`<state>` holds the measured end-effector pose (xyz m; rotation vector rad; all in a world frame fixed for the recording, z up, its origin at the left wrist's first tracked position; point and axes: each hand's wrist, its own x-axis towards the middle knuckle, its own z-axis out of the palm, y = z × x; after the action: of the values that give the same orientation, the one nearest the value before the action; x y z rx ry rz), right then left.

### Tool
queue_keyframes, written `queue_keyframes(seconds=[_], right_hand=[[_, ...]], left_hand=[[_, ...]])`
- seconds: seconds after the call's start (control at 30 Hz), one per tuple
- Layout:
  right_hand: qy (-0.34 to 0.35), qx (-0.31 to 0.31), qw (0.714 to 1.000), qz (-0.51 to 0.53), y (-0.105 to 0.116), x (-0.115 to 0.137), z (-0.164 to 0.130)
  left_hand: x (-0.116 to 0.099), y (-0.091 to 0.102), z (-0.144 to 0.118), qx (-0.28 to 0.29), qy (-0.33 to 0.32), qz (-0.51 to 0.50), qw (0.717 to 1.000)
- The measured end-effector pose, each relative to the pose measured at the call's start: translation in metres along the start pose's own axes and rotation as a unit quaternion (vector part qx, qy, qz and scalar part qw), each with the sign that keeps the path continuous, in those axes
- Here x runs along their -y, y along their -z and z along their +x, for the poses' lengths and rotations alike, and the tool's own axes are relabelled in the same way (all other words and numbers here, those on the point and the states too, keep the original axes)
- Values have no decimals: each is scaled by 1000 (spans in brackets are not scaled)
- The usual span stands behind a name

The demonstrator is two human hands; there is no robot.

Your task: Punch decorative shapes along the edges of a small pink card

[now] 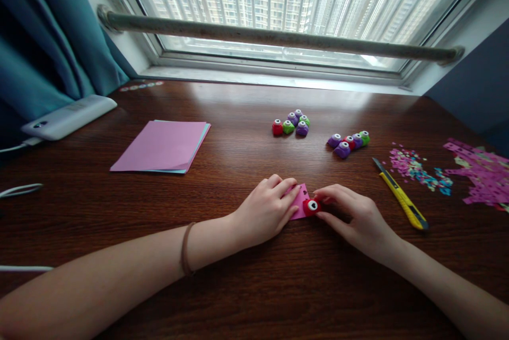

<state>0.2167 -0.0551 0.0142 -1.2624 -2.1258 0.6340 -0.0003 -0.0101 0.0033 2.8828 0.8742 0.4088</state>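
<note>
A dark wooden table [246, 297] runs under the window; a stack of pink paper [161, 145] lies at its left, paper scraps [481, 170] and a yellow knife [401, 202] at its right; two clusters of small punches [292, 122] sit further back. Near the front edge, the left hand [264, 210] lies flat on a small pink paper piece [299, 202], seemingly to steady it; the right hand [352, 212] pinches a red punch [312, 206], seated on that paper's edge, round, with a white heart on top.

Small red punch [312, 206] with white top – sits on pink paper strip's [299, 203] right edge, strip flat on table.
</note>
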Motion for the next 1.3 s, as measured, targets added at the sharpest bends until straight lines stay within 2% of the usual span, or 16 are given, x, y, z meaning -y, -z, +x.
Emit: queue_keyframes(seconds=[0.43,0.7,0.83,1.03,1.3], right_hand=[[8,10,1000,6,-2,0,0],[8,6,1000,2,-2,4,1],[14,-6,1000,-19,0,6,0],[72,2,994,-87,-1,4,-4],[40,32,992,-113,-1,2,-3]], left_hand=[[0,-1,1,18,12,11,1000],[-1,-2,-2,4,-9,31,999],[-1,-3,-3,-10,-16,59,998],[-2,-1,-3,-25,-25,58,998],[-3,-2,-2,-17,-10,48,999]])
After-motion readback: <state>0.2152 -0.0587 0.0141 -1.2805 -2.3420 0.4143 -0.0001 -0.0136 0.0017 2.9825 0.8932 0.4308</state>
